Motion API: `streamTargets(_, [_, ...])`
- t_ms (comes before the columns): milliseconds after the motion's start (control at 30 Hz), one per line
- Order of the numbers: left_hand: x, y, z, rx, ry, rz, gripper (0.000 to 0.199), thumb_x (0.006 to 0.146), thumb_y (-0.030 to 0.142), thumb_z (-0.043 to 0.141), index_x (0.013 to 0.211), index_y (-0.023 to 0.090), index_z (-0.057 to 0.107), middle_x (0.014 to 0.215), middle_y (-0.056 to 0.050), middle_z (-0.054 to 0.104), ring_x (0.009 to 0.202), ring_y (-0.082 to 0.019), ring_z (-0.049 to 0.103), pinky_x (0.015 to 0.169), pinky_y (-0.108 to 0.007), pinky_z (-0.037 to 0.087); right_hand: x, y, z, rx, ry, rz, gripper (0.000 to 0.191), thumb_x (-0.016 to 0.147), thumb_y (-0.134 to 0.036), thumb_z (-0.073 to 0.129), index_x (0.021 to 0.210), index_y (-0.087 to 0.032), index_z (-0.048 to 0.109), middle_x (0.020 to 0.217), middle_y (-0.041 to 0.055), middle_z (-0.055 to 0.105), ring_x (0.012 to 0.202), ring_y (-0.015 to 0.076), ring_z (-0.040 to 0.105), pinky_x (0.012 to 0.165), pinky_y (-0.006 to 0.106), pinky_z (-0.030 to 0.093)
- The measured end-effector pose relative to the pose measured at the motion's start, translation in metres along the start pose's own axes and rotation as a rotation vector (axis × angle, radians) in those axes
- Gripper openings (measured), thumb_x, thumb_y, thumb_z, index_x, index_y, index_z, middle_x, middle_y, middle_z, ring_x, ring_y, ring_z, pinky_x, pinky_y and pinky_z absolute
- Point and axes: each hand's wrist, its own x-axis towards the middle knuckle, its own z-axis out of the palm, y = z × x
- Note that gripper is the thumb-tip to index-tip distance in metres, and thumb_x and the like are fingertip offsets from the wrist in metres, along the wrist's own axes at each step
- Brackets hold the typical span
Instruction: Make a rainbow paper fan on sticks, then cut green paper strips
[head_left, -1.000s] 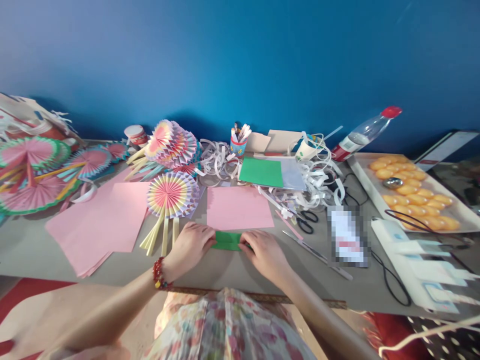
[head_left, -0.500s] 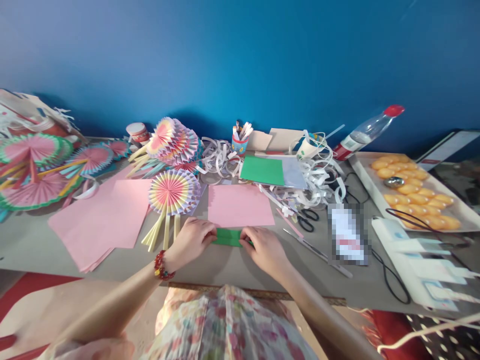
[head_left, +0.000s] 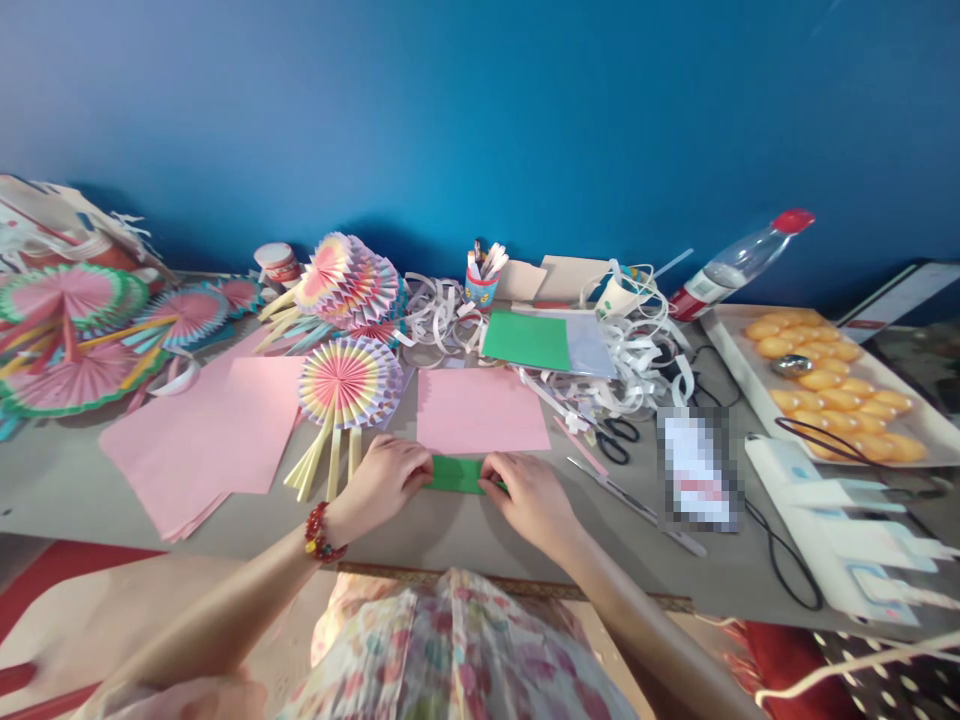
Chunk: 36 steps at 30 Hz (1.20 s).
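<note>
A narrow green paper strip [head_left: 456, 474] lies at the table's front middle, between my two hands. My left hand [head_left: 386, 482], with a red bead bracelet at the wrist, pinches its left end. The right end is gripped between the thumb and fingers of my right hand [head_left: 529, 497]. Just beyond the strip lies a pink sheet [head_left: 482, 410]. Left of my left hand is a pleated paper fan [head_left: 349, 385] in yellow, pink and lilac, its pale sticks pointing toward me. Whether the strip is folded in layers is hard to see.
Pink sheets [head_left: 202, 440] and more pleated fans [head_left: 67, 330] lie on the left. Behind are a green sheet [head_left: 526, 340], curled white strips [head_left: 652, 365] and a pen cup [head_left: 480, 290]. To the right are scissors [head_left: 616, 440], a craft knife [head_left: 637, 507], a bottle [head_left: 739, 265] and a power strip [head_left: 832, 530].
Hardly anything differs. Both hands keep hold of the green strip in the same place, and the view has shifted very slightly.
</note>
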Motion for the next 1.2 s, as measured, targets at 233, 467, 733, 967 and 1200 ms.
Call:
streamTargets(233, [-0.002,0.0,0.002,0.022,0.014,0.009,0.014,0.095,0.02,0.053,0.082,0.019,0.059,0.081,0.0,0.068,0.079,-0.017,0.062,0.082,-0.033,0.035,0.001,0.001,0.001,-0.004,-0.003,-0.005,0.009,0.088,-0.015,0.064,0.087,-0.022,0.059,0.083,0.0003,0.068,0.079,0.0174,0.062,0.07,0.027,0.037])
streamTargets(467, [-0.003,0.0,0.003,0.018,0.021,0.017,0.016,0.096,0.022,0.051,0.083,0.019,0.058,0.081,-0.001,0.067,0.079,-0.018,0.062,0.083,-0.034,0.035,0.001,0.001,0.0,0.003,-0.003,-0.006,0.009,0.088,-0.016,0.065,0.086,-0.022,0.058,0.082,0.0002,0.069,0.078,0.0173,0.063,0.071,0.027,0.037])
streamTargets(733, [-0.005,-0.001,0.006,0.058,0.022,0.027,0.015,0.096,0.023,0.05,0.082,0.019,0.055,0.083,-0.001,0.066,0.079,-0.017,0.06,0.084,-0.033,0.035,0.002,0.001,0.0,0.006,-0.003,0.002,0.011,0.086,-0.015,0.066,0.085,-0.022,0.058,0.083,0.0003,0.069,0.079,0.0175,0.063,0.07,0.027,0.037])
streamTargets(967, [-0.008,-0.002,0.01,0.098,0.021,0.035,0.016,0.098,0.024,0.047,0.089,0.019,0.059,0.091,-0.003,0.066,0.086,-0.019,0.059,0.088,-0.036,0.036,0.002,0.0,-0.001,0.007,-0.01,0.009,0.011,0.086,-0.015,0.067,0.085,-0.022,0.058,0.082,0.0001,0.069,0.078,0.0172,0.063,0.07,0.027,0.037])
streamTargets(1200, [-0.009,0.003,0.011,0.267,-0.004,0.223,0.041,0.099,0.018,0.046,0.133,0.039,0.056,0.11,-0.006,0.059,0.102,-0.024,0.05,0.091,-0.039,0.035,0.002,0.0,-0.003,0.007,-0.023,0.015,0.009,0.087,-0.016,0.066,0.085,-0.022,0.06,0.082,0.0004,0.069,0.08,0.0179,0.063,0.07,0.027,0.037])
